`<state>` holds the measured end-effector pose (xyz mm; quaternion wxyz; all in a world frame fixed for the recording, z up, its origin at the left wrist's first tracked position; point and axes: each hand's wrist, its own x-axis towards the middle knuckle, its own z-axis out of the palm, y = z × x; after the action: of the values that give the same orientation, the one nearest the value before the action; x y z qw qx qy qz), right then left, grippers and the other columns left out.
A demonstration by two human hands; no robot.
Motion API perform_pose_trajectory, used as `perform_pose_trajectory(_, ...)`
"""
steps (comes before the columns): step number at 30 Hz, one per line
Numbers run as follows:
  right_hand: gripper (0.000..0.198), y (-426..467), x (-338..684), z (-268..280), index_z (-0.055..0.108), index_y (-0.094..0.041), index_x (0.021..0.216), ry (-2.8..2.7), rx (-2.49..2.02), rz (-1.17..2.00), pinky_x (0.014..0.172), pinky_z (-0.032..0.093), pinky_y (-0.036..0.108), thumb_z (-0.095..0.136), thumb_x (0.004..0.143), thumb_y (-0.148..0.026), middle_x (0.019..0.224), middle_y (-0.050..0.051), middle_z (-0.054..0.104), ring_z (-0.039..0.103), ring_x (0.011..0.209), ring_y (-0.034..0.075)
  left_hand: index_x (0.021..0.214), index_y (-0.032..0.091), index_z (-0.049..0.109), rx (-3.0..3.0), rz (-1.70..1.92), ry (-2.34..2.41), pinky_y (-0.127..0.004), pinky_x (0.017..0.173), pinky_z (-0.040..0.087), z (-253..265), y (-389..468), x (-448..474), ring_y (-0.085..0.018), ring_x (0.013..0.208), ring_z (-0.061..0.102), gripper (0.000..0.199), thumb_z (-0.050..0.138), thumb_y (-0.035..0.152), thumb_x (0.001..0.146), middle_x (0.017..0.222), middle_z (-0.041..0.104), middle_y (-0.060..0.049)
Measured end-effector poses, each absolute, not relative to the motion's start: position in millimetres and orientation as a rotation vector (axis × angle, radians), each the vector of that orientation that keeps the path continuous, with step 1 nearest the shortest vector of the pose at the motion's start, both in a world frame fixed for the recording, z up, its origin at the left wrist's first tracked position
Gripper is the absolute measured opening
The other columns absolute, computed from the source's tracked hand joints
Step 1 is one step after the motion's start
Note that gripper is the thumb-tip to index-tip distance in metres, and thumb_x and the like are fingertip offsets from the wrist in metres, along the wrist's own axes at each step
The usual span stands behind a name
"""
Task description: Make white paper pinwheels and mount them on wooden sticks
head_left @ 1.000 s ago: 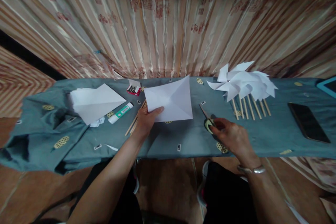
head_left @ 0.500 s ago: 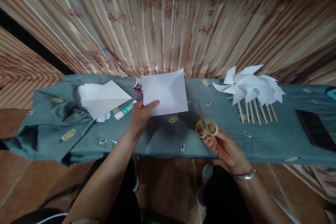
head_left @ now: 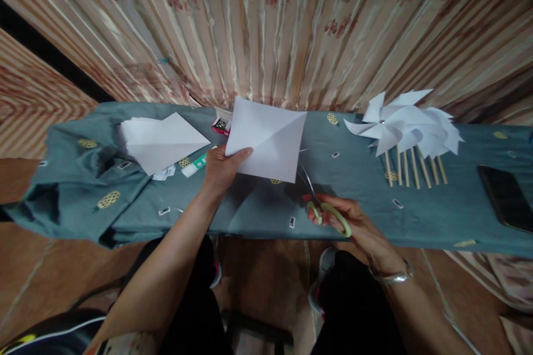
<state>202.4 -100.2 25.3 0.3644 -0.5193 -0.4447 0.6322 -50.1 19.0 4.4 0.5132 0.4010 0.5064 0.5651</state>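
Observation:
My left hand (head_left: 225,166) pinches the lower left edge of a white sheet of paper (head_left: 270,138), its thumb on top. A diagonal crease runs across the sheet, which is held above the cloth. In my right hand (head_left: 345,213) is a pair of scissors (head_left: 317,208) with pale green handles. The blades are slightly parted and point up and left, just below the sheet's lower right corner, apart from it. Behind my left hand lies a green and white glue stick (head_left: 195,166), partly hidden. A small red-edged box of metal pieces (head_left: 220,125) stands beside the sheet.
A stack of white paper (head_left: 162,144) lies at the left. Several white paper pinwheels (head_left: 410,125) on wooden sticks lie at the right, with a black phone (head_left: 506,197) beyond them. A teal cloth (head_left: 250,216) covers the narrow table, and a curtain (head_left: 266,33) hangs behind.
The sheet in my left hand has turned clockwise. My right hand has tipped the scissors, so the blades now lean more to the left, nearer the sheet, and the handles have turned.

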Motion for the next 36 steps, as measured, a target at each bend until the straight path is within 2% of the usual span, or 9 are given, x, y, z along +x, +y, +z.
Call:
perform_pose_trajectory(7,0.042,-103.0,192.6,27.1,0.075,-0.018,0.109,-1.096,-1.356,1.671,0.072,0.056,0.029,0.079,0.072,-0.037,0.084,0.005,0.073,0.066,0.075,0.017,0.072,0.016,0.076,1.069,1.344,1.290,-0.025,0.055,0.046,6.8,16.6,-47.7,-0.016,0.059,0.059,0.019,0.083,0.030,0.060,0.063,0.068,0.000)
perform_pose_trajectory(18,0.041,-101.5,190.7,21.2,0.075,-0.015,0.109,-1.114,-1.371,1.666,0.066,0.055,0.027,0.078,0.072,-0.032,0.079,0.004,0.071,0.064,0.070,0.015,0.073,0.016,0.077,1.086,1.344,1.247,-0.029,0.062,0.051,7.2,14.5,-45.3,-0.018,0.065,0.063,0.021,0.084,0.029,0.059,0.066,0.070,-0.001)
perform_pose_trajectory(28,0.041,-101.1,190.7,21.0,0.075,-0.018,0.108,-1.147,-1.381,1.650,0.071,0.055,0.029,0.079,0.072,-0.035,0.080,0.003,0.072,0.065,0.073,0.016,0.075,0.015,0.076,1.079,1.303,1.226,-0.029,0.063,0.048,8.6,10.9,-43.4,-0.018,0.064,0.061,0.019,0.082,0.028,0.061,0.068,0.070,-0.002)
perform_pose_trajectory(32,0.041,-101.6,190.7,21.1,0.076,-0.019,0.107,-1.121,-1.385,1.663,0.069,0.054,0.029,0.080,0.070,-0.037,0.078,0.003,0.071,0.063,0.072,0.016,0.074,0.014,0.075,0.985,1.292,1.223,-0.030,0.063,0.048,11.1,9.5,-42.2,-0.020,0.067,0.062,0.022,0.085,0.023,0.057,0.069,0.069,-0.003)
perform_pose_trajectory(36,0.045,-102.2,190.8,19.8,0.076,-0.019,0.107,-1.108,-1.389,1.687,0.068,0.053,0.027,0.082,0.069,-0.041,0.079,0.003,0.071,0.063,0.072,0.015,0.076,0.013,0.075,1.009,1.292,1.217,-0.030,0.064,0.049,10.9,9.1,-42.2,-0.020,0.067,0.062,0.021,0.083,0.024,0.060,0.071,0.070,-0.004)
